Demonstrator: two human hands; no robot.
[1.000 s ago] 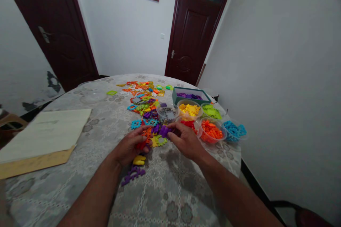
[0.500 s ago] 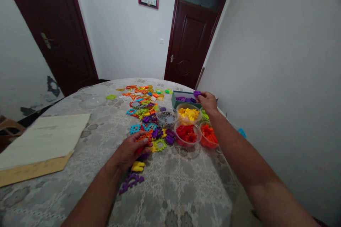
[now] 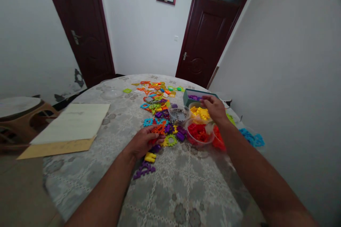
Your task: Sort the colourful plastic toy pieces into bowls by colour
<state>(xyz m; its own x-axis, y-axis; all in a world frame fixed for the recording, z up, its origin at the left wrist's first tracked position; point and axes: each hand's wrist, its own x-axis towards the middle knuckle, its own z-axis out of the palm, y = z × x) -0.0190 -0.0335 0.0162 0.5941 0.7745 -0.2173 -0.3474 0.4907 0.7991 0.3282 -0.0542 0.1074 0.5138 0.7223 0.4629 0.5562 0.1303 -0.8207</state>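
The left hand (image 3: 145,141) is closed around small orange lattice plastic pieces (image 3: 160,128), with some red showing beneath them, just above the counter (image 3: 165,191) and its grey floral cloth. Well apart from it, the right hand (image 3: 215,108) is at the dark green rectangular box (image 3: 186,100), its fingertips near the purple plastic pieces (image 3: 194,97) inside; whether it grips one of them cannot be told.

Nearer the person than the box stand clear round bowls: one with grey pieces (image 3: 180,114), one with yellow pieces (image 3: 201,112) and one with red pieces (image 3: 198,133). The right forearm partly covers the orange pieces (image 3: 218,139) and bright green pieces (image 3: 230,118); the blue pieces (image 3: 252,137) lie to its right.

A mixed-colour pile (image 3: 157,106) spreads beyond the left hand. Just on the near side of that hand lie a chunky yellow piece (image 3: 150,157) and a flat purple toothed piece (image 3: 144,169). A large white sheet (image 3: 73,124) rests over brown card (image 3: 61,148) at the counter's left side.
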